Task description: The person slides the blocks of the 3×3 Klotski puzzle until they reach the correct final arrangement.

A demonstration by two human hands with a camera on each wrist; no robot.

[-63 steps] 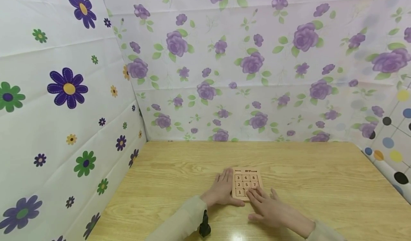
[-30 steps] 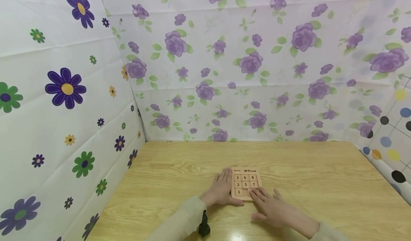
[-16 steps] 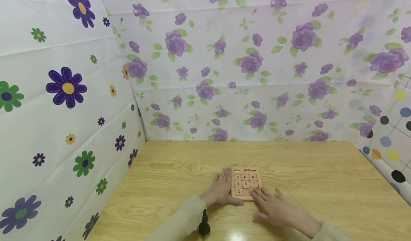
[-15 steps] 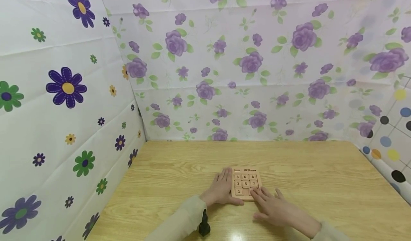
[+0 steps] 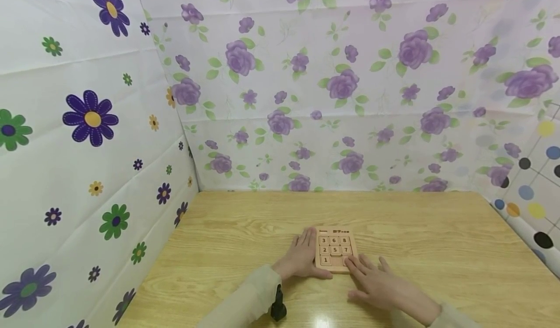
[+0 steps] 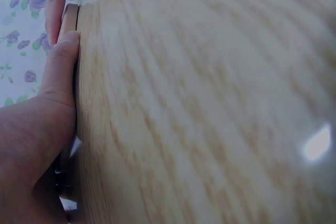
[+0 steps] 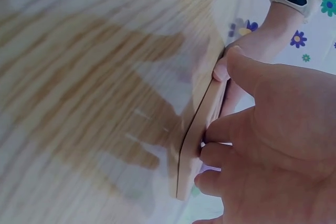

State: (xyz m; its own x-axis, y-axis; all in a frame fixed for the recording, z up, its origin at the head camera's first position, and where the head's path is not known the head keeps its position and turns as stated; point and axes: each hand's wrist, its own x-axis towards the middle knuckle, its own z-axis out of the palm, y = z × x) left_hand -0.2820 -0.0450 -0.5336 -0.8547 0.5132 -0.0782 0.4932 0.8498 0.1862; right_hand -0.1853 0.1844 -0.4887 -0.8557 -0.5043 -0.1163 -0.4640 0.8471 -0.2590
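Your left hand point(image 5: 304, 260) lies spread at the board point(image 5: 335, 261), its fingers straight along the left edge, pointing far, and its thumb reaching right along the near edge. Your right hand point(image 5: 372, 282) comes in from the near right, its fingers extended and spread, fingertips touching the near-right tile, thumb held apart from them on the near side. The board is flat on the table point(image 5: 245, 231), between both hands.
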